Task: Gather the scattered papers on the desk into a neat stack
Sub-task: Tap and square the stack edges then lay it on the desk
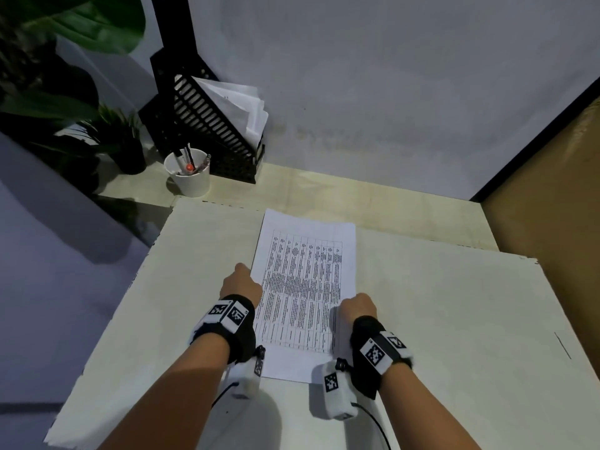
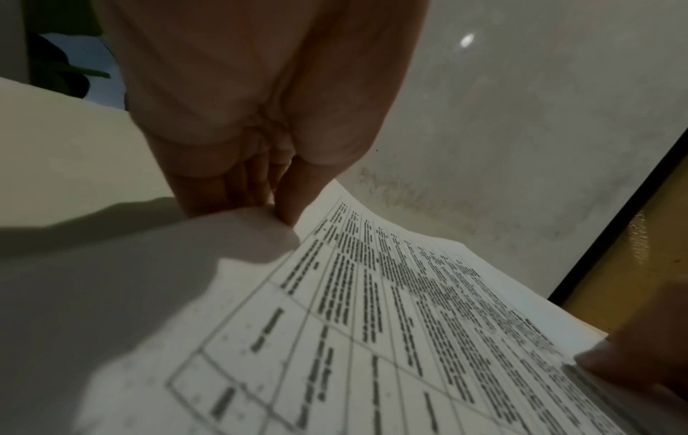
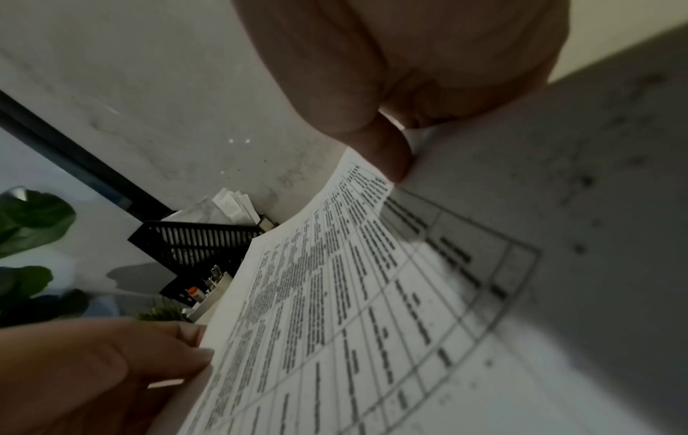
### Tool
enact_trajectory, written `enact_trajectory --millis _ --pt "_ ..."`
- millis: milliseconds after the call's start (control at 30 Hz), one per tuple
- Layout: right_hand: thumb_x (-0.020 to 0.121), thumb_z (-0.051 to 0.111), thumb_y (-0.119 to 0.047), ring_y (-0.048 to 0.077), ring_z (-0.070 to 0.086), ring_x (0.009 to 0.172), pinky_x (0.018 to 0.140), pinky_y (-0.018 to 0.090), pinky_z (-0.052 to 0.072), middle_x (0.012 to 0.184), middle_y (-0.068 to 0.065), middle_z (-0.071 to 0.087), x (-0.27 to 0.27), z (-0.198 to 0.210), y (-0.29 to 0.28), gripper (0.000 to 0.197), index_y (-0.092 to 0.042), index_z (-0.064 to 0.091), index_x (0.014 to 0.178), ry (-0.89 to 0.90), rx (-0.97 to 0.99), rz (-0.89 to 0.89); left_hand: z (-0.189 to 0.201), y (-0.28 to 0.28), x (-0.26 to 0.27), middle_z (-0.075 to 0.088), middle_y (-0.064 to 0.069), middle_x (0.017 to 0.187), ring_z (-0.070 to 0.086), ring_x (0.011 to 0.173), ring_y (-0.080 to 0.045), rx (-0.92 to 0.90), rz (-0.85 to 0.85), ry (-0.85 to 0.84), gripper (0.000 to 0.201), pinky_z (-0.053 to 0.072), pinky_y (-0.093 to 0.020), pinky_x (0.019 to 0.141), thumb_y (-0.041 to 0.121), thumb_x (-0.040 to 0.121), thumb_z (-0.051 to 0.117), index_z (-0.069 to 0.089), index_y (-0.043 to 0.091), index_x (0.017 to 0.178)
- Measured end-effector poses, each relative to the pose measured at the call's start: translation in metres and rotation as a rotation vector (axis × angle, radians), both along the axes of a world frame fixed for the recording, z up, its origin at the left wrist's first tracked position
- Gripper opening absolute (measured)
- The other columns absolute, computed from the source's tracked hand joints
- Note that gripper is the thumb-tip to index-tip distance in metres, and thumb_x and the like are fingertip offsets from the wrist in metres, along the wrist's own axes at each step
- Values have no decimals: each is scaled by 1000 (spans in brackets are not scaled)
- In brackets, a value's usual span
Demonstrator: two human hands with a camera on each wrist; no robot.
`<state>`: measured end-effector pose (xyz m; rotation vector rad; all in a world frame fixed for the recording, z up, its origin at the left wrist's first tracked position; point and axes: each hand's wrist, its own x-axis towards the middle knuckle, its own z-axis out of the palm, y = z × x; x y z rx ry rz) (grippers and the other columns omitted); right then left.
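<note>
A stack of white papers (image 1: 305,287) printed with a table lies lengthwise in the middle of the pale desk (image 1: 438,319). My left hand (image 1: 250,277) grips the stack's left long edge, and the left wrist view shows the thumb and fingers (image 2: 283,206) pinching that edge of the papers (image 2: 409,338). On the opposite long edge, nearer to me, my right hand (image 1: 352,303) holds the stack. In the right wrist view its thumb (image 3: 391,159) presses on the papers (image 3: 335,323) from above. I cannot tell whether the stack rests flat or is slightly raised.
A black slotted file holder (image 1: 201,125) with loose sheets stands at the back left against the wall. In front of it are a white pen cup (image 1: 191,177) and a small potted plant (image 1: 123,141). A brown panel (image 1: 552,206) bounds the desk's right side.
</note>
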<state>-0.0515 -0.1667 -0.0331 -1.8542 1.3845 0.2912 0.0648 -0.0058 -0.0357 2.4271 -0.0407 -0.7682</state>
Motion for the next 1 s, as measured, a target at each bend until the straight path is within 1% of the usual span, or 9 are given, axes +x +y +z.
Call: enact_trajectory --millis 133,300,367,433,600,667,733,900,1000 --pt "94 40 -2 21 43 83 70 26 32 78 11 44 1 -6 0 34 -6 33 61 -5 27 -29 -2 0 2 61 -20 111 52 79 -28 -30 25 -33 29 48 -34 70 -2 88 38 50 1 115" --pt "93 41 -3 22 45 74 69 26 33 64 6 40 3 -9 0 34 -7 35 61 4 8 -25 0 -2 5 63 -18 112 58 85 -31 8 19 -39 28 47 -32 71 1 88 41 53 1 113" --pt "93 42 -4 26 49 84 70 27 36 84 14 51 4 -7 2 11 2 49 88 -18 20 -24 0 -3 7 63 -18 113 59 89 -31 34 9 -35 28 44 -31 70 1 88 43 54 1 113" --pt "93 42 -3 31 56 95 72 29 39 108 22 55 2 -7 3 31 5 41 122 -60 21 -42 0 -3 8 63 -17 113 54 83 -27 54 3 -27 27 43 -28 69 1 88 44 55 0 113" --pt "92 42 -5 27 53 88 73 28 41 106 16 55 -6 -5 3 43 -1 30 134 -145 28 -23 4 -3 10 56 -9 91 53 81 -25 100 -27 -12 13 41 -27 68 1 87 46 52 5 97" --pt "95 43 -13 31 56 97 77 29 41 120 20 56 -7 -2 2 42 -2 32 134 -144 27 -10 7 -4 9 48 -3 74 49 69 -20 114 -26 -15 10 40 -28 58 2 87 47 46 8 80" --pt "96 42 -20 30 55 98 80 28 41 126 20 55 -9 2 0 41 -2 37 133 -138 18 1 9 -3 7 40 -1 63 40 54 -15 114 -20 -22 27 31 -23 46 6 87 48 37 11 63" --pt "98 39 -19 33 53 118 95 32 41 130 21 55 -16 9 -7 38 4 53 125 -155 -84 20 20 -2 2 37 -3 56 33 47 -16 85 21 -20 35 22 -22 43 9 87 46 32 9 55" --pt "100 39 -24 26 36 137 110 31 28 150 11 38 -19 15 -8 51 -3 30 145 -327 50 -70 24 -3 2 38 -4 57 34 48 -16 44 43 -29 36 24 -22 45 9 88 46 32 8 55"
